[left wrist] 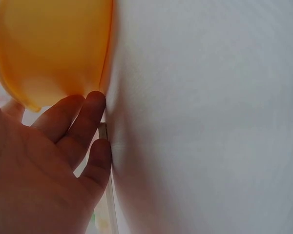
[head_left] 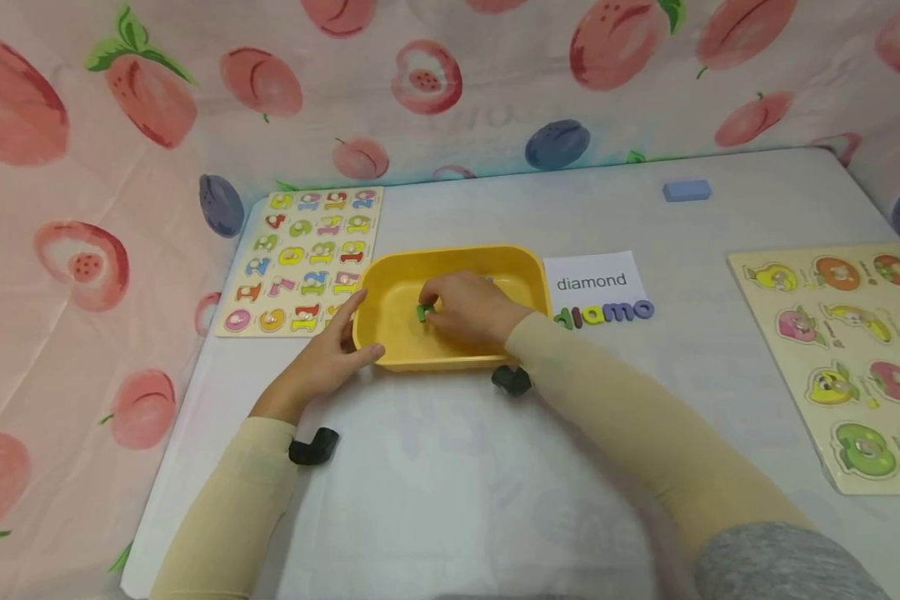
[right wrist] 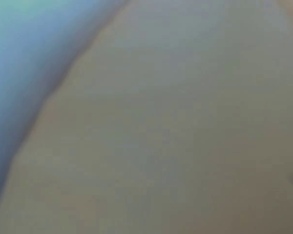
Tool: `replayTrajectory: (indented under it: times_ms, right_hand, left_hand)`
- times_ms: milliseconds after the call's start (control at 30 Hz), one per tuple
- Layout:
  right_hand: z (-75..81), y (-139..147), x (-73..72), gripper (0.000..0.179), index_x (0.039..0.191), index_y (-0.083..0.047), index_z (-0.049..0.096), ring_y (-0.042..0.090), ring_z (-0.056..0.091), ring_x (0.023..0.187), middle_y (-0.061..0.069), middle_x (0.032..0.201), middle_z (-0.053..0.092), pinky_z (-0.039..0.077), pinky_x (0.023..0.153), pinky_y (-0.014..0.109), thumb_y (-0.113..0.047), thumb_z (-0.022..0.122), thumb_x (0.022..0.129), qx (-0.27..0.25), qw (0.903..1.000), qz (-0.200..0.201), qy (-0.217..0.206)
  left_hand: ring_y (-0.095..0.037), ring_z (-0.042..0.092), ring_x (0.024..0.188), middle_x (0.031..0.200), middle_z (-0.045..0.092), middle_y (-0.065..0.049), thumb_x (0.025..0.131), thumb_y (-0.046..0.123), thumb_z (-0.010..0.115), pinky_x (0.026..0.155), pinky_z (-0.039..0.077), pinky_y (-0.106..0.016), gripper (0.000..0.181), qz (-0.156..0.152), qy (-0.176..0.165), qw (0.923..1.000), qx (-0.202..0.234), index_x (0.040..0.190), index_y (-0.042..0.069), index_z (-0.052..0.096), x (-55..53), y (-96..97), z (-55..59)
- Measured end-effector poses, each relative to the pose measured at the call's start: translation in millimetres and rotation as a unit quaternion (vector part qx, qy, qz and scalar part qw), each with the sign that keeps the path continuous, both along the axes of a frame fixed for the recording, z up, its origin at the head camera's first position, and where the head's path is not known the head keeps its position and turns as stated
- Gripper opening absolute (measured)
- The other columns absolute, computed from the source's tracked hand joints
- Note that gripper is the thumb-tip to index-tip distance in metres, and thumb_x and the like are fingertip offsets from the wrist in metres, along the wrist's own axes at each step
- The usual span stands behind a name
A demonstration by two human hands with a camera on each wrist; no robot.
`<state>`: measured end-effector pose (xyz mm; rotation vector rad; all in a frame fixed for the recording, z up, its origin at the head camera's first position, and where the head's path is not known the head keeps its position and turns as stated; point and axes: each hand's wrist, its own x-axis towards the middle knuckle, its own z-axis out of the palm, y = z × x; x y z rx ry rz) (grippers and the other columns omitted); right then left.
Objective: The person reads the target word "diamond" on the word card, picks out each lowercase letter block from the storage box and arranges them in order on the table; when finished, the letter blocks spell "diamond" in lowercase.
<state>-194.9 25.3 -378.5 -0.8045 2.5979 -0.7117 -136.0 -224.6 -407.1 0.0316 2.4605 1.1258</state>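
A yellow tray (head_left: 450, 363) stands on the white table. My left hand (head_left: 330, 358) holds its left end, thumb at the near corner and fingers along the outer wall; the left wrist view shows fingertips against the tray (left wrist: 53, 48). Inside the tray, my right hand (head_left: 468, 308) pinches a small green letter (head_left: 424, 312), its shape partly hidden by the fingers. Something small and bluish shows behind that hand. Right of the tray, colored letters (head_left: 615, 312) spelling "diamo" lie along the lower edge of a white card (head_left: 596, 275) printed "diamond". The right wrist view is too blurred to read.
A number puzzle board (head_left: 300, 262) lies to the tray's left, its edge close to my left fingers. At the far right is a fruit puzzle board (head_left: 810, 417). A blue block (head_left: 686, 191) sits at the back right. A fruit-patterned curtain (head_left: 495, 92) borders the table.
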Motion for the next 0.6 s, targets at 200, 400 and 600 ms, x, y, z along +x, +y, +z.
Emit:
replayTrajectory:
  times_ms: [200, 400, 600]
  right_hand:
    - [13.1, 18, 3.9, 0.026, 0.118, -0.008, 0.072, 0.021, 0.059, 0.104, 0.002, 0.114, 0.070, 0.046, 0.101, 0.035, -0.021, 0.066, 0.097, -0.009, 0.9998, -0.004, 0.018]
    - [22.9, 44, 6.3, 0.022, 0.113, -0.006, 0.072, 0.023, 0.062, 0.099, 0.004, 0.107, 0.071, 0.048, 0.095, 0.036, -0.018, 0.067, 0.095, -0.027, 0.9979, -0.001, 0.058]
    - [33.3, 68, 9.0, 0.022, 0.113, -0.007, 0.073, 0.024, 0.063, 0.097, 0.003, 0.106, 0.072, 0.048, 0.094, 0.040, -0.019, 0.068, 0.095, -0.033, 0.9962, -0.016, 0.079]
  left_hand:
    - [-0.031, 0.041, 0.136, 0.155, 0.040, -0.014, 0.087, 0.056, 0.071, 0.115, 0.021, -0.061, 0.099, 0.003, -0.001, 1.0000, 0.001, 0.161, 0.041, 0.006, 0.2, 1.3, -0.1]
    - [-0.031, 0.043, 0.133, 0.155, 0.041, -0.014, 0.088, 0.055, 0.071, 0.115, 0.022, -0.061, 0.099, -0.004, 0.004, 1.0000, 0.004, 0.161, 0.040, 0.005, 0.7, 1.3, -0.2]
    - [-0.031, 0.041, 0.136, 0.157, 0.039, -0.013, 0.088, 0.055, 0.071, 0.115, 0.020, -0.061, 0.099, -0.002, 0.002, 1.0000, 0.002, 0.160, 0.041, 0.005, -0.2, 0.1, -1.4]
